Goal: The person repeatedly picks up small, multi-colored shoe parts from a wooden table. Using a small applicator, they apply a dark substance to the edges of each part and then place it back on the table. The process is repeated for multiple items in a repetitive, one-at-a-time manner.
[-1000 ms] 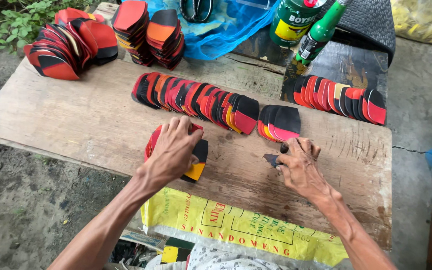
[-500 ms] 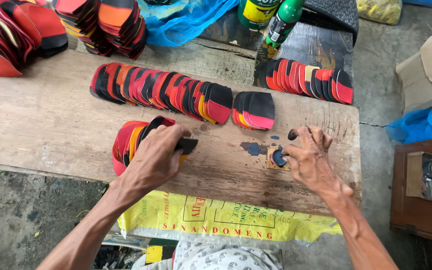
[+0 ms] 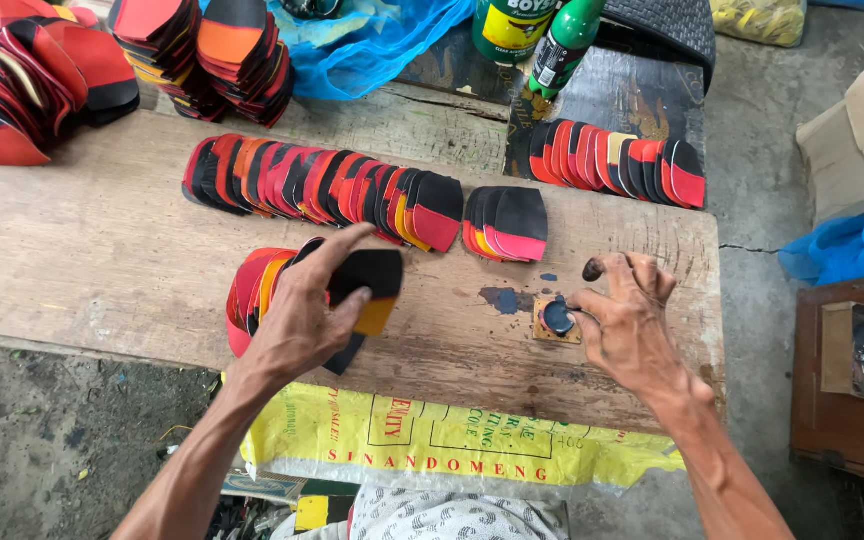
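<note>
Pinching the top black-and-orange piece (image 3: pixel 367 285) between thumb and fingers, our left hand (image 3: pixel 307 315) rests on a small fanned pile of red, orange and black cut pieces (image 3: pixel 252 290) at the centre-left of the frame. Our right hand (image 3: pixel 627 320) sits lower right of centre, fingers curled and loosely spread, its thumb and forefinger closed on a small dark round pad (image 3: pixel 557 317) that lies on a square tan scrap (image 3: pixel 542 335) on the wooden plank table (image 3: pixel 102 250). Just above the hands we see a long overlapping row of the same pieces (image 3: pixel 322 185), then a short group with pink edges (image 3: pixel 507 225), and another row (image 3: pixel 617 160) at the upper right. Tall stacks (image 3: pixel 202 50) stand at the upper left. A green bottle (image 3: pixel 562 45) stands at the top centre beside blue plastic sheeting (image 3: pixel 372 45). A yellow printed sack (image 3: pixel 432 445) hangs over the near table edge.
</note>
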